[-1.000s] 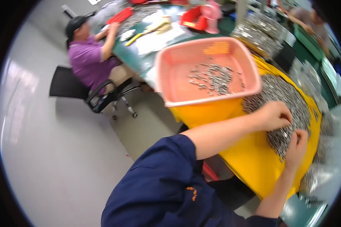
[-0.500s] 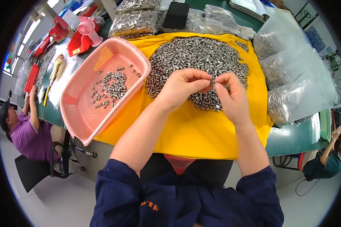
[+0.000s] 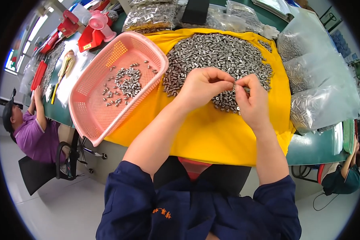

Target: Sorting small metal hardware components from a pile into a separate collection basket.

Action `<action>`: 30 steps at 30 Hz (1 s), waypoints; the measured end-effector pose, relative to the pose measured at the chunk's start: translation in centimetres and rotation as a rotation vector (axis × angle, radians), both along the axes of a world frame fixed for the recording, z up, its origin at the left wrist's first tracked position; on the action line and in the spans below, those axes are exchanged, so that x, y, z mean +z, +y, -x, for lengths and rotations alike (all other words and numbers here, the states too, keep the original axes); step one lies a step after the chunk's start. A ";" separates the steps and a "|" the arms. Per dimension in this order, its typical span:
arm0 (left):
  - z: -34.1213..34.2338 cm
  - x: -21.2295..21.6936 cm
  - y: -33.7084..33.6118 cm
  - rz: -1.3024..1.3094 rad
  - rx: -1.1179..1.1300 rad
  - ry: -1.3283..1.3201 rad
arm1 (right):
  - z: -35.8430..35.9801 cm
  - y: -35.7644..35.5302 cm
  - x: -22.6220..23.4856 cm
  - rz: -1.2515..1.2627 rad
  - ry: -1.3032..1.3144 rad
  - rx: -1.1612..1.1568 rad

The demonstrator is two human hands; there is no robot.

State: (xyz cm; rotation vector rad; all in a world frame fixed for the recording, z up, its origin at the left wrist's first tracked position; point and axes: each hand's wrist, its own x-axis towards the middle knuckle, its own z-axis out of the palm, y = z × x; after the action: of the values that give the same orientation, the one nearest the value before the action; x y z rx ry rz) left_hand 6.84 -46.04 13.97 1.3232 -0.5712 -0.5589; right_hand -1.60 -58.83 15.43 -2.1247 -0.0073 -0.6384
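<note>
I see the view swing from a sideways look back over the yellow cloth (image 3: 212,128), and both my hands now meet, pinching 1 small metal part (image 3: 244,89) above the pile (image 3: 220,52).

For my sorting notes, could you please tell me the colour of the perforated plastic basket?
Pink, shown best in the head view: the perforated plastic basket.

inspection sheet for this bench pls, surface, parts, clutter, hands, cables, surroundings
surface: green table under a yellow cloth
job's things: heap of small metal parts on the cloth; pink basket holds a few more
clutter: clear bags of parts, red tools
hands: left hand and right hand meet over the heap, pinching a small part
cables: one on the floor
surroundings: seated person in purple, another person at right
</note>
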 end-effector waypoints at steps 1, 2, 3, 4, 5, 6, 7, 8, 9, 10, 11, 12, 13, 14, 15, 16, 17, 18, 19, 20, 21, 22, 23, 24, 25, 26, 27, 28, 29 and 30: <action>0.1 -0.1 0.0 0.004 -0.004 0.018 | -0.1 -0.1 0.1 -0.003 -0.003 0.007; 0.0 0.0 -0.1 0.014 -0.019 0.035 | -0.1 -0.1 0.2 -0.027 0.027 0.004; -0.1 0.0 -0.4 0.025 -0.042 0.056 | 0.0 -0.3 0.2 -0.050 0.062 -0.008; 0.0 0.1 -0.5 0.019 -0.060 0.059 | 0.0 -0.6 0.1 -0.014 0.032 -0.005; 0.0 0.2 -0.6 0.020 -0.075 0.079 | 0.0 -0.7 0.0 -0.013 0.034 -0.012; 0.0 0.4 -0.4 0.020 -0.092 0.102 | -0.1 -0.6 0.0 -0.039 0.017 0.011; 0.0 0.5 -0.2 0.001 -0.071 0.074 | -0.1 -0.4 -0.1 -0.065 -0.001 0.034; 0.0 0.4 0.1 0.004 -0.060 0.074 | -0.2 -0.3 -0.2 -0.043 0.005 0.046; 0.1 0.4 0.5 0.006 -0.038 0.072 | -0.2 -0.2 -0.1 -0.046 0.005 0.049; 0.0 0.5 0.9 -0.056 0.044 0.011 | -0.3 -0.1 0.0 -0.057 -0.022 0.037; -0.6 0.3 1.5 -0.039 0.142 -0.083 | -0.4 0.3 0.1 -0.071 -0.049 0.029; -0.8 1.5 2.2 0.029 0.214 -0.086 | -0.1 -0.1 0.9 -0.061 -0.055 -0.014; -0.8 2.3 2.7 0.149 0.253 -0.112 | 0.0 -0.6 1.2 -0.053 -0.083 -0.046; 0.1 3.3 3.5 0.128 0.296 -0.184 | 0.1 -1.1 1.4 -0.047 -0.112 -0.077; 1.1 4.6 3.9 0.113 0.317 -0.250 | 0.5 -1.8 1.4 -0.120 -0.035 -0.089; 1.4 4.9 5.1 0.114 0.361 -0.350 | 0.5 -1.7 0.9 -0.131 -0.028 -0.078; 0.9 4.6 6.8 -0.025 0.483 -0.503 | 0.4 -1.6 0.4 -0.121 -0.011 -0.058; 0.6 5.4 8.9 -0.161 0.603 -0.668 | 0.5 -1.4 0.8 -0.108 -0.008 -0.037; 0.4 5.9 11.0 -0.417 0.674 -0.661 | 0.3 -0.8 0.6 -0.084 -0.037 -0.009; 0.3 6.2 12.5 -0.670 0.734 -0.643 | 0.1 -0.3 0.5 -0.085 -0.053 0.013; 0.4 6.6 13.1 -0.669 0.727 -0.643 | 0.1 -0.2 0.6 -0.082 -0.071 0.028; 0.4 6.7 13.5 -0.819 0.775 -0.796 | 0.0 0.0 0.7 -0.081 -0.097 0.037; 0.4 6.8 13.5 -0.967 0.818 -0.950 | 0.2 0.0 0.8 -0.078 -0.093 0.027; 0.4 6.7 13.0 -0.889 0.850 -1.170 | 0.1 -0.1 0.7 -0.087 -0.074 0.030; 0.9 6.7 12.1 -0.884 0.845 -1.170 | 0.2 -0.2 0.7 -0.101 -0.058 0.038; 1.8 6.6 10.8 -0.713 0.627 -1.089 | 0.3 -0.4 0.7 -0.106 -0.053 0.022; 2.7 6.8 9.7 -0.555 0.424 -1.005 | 0.2 -0.4 0.7 -0.111 -0.056 0.028; 3.0 5.8 8.4 -0.623 0.299 -1.010 | 0.2 -0.6 0.5 -0.112 -0.068 0.024; 3.2 4.3 7.3 -0.689 0.171 -1.011 | 0.2 -0.7 0.3 -0.112 -0.080 0.019; 2.9 2.6 6.5 -0.734 0.190 -1.022 | 0.2 -0.7 0.4 -0.114 -0.081 0.023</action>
State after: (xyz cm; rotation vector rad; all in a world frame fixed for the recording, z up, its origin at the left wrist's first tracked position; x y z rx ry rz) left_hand 3.93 -39.50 16.62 2.3427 -1.1036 0.1551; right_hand -1.78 -59.54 15.87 -1.9850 -0.0387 -0.6952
